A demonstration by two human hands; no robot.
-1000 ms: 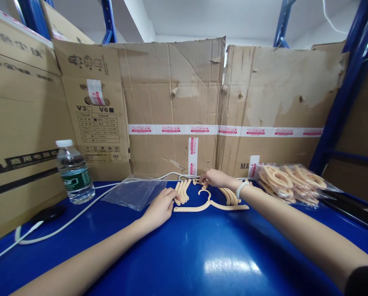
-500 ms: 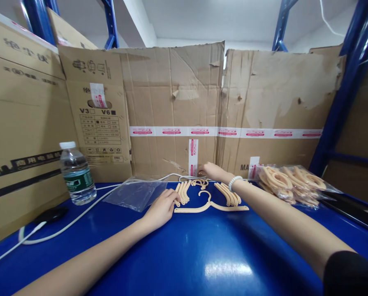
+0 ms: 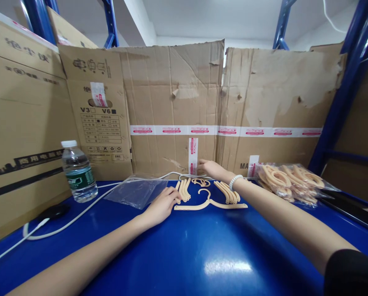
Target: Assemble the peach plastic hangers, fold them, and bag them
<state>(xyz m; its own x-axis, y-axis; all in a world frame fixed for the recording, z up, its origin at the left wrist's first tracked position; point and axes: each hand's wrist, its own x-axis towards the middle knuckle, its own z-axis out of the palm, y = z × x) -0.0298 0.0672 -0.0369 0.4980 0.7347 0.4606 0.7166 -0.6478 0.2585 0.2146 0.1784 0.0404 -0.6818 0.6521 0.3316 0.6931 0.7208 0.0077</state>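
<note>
I see the glossy blue tabletop spread wide, its near edge cut off. A beige plastic hanger lies flat there. The left hand curls at beige curved strips, the right hand behind small beige hooks; fingertips partly hidden, I cannot tell their grip.

On a glossy blue table, the bare left hand rests with its fingertips at a row of slim, curved beige plastic pieces. The bare right hand — pale beaded bracelet at the wrist — is raised near small beige plastic hooks. Between the hands and nearer the viewer lies a spread beige plastic hanger; a bulging clear plastic bag of beige parts sits far right.
</note>
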